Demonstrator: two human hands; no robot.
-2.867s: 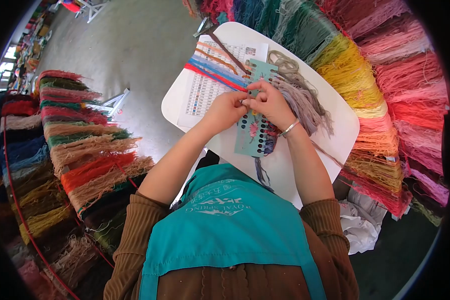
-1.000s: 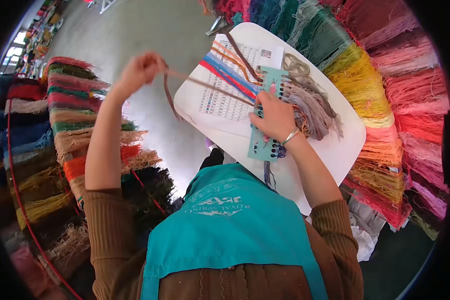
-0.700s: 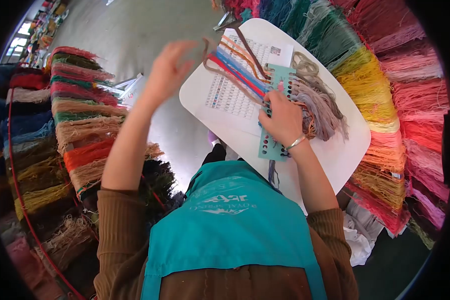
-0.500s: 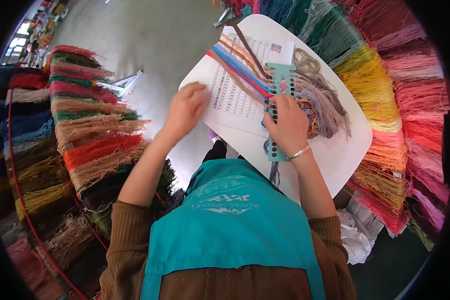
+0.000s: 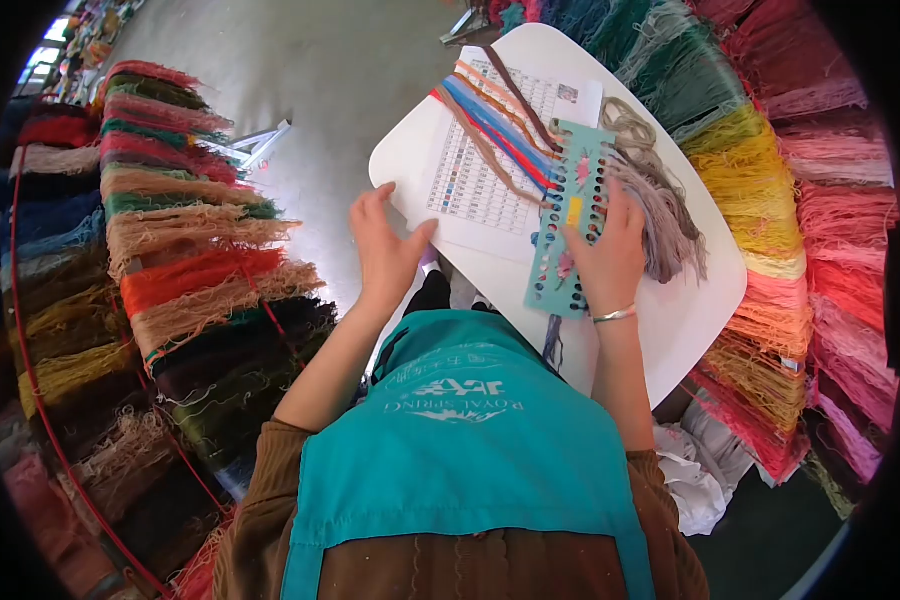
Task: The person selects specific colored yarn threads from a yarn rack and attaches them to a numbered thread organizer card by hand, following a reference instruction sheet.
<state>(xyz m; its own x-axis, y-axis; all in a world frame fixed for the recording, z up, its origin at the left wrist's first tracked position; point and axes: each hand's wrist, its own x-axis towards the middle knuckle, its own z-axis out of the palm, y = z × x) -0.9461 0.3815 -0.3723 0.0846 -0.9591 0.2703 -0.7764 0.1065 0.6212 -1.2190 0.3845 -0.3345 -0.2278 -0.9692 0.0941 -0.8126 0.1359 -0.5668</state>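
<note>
Gripping the teal thread-organizer card (image 5: 568, 225) along its right edge, the right hand (image 5: 610, 258) curls over it on the white table (image 5: 685, 300). Her left hand (image 5: 382, 250) rests open, fingers spread, on the table's near-left edge, holding nothing. Card's long axis runs away from her, yarn strands (image 5: 490, 115) fanning up-left over the colour chart (image 5: 475, 185).

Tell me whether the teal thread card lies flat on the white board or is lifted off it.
Cannot tell for sure. The teal thread card appears to rest on the white board, the right hand over its edge.
</note>
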